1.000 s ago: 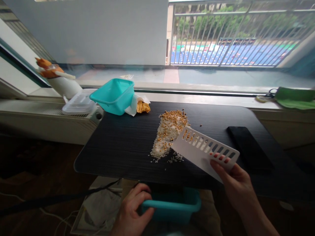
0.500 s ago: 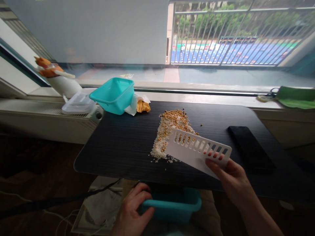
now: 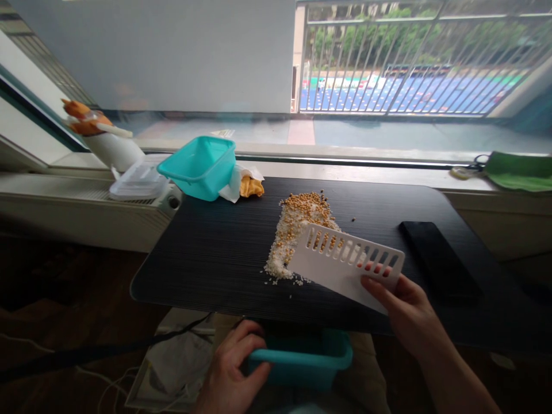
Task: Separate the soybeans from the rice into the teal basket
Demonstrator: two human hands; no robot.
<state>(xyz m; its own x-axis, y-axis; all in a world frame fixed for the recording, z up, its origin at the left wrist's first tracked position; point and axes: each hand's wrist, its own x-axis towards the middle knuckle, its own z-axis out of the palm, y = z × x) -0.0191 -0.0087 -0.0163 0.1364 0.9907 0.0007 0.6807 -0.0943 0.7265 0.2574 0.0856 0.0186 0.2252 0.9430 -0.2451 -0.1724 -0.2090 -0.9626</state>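
Note:
My right hand point(image 3: 401, 299) grips the right end of a white slotted plastic plate point(image 3: 332, 276), thumb on the near face and fingertips showing through the slots. The plate is tilted over the right part of a heap of white rice grains mixed with yellow beans point(image 3: 291, 227), hiding some of it. Most of the beans lie at the heap's far end; rice gathers at its near end. Below the table's front edge, my left hand point(image 3: 239, 362) is closed round the left rim of a teal plastic tub point(image 3: 302, 361). The tub's inside is dark.
A second teal tub point(image 3: 196, 172) stands at the table's back left, beside a yellow cloth-like piece point(image 3: 251, 186) and white tissue. A black phone-like slab point(image 3: 435, 259) lies on the right of the dark table point(image 3: 194, 259). A clear lid point(image 3: 140, 179) rests on the radiator.
The slotted plate has tilted a little in my right hand and its slotted edge has shifted slightly. My left hand and the tub have stayed in place.

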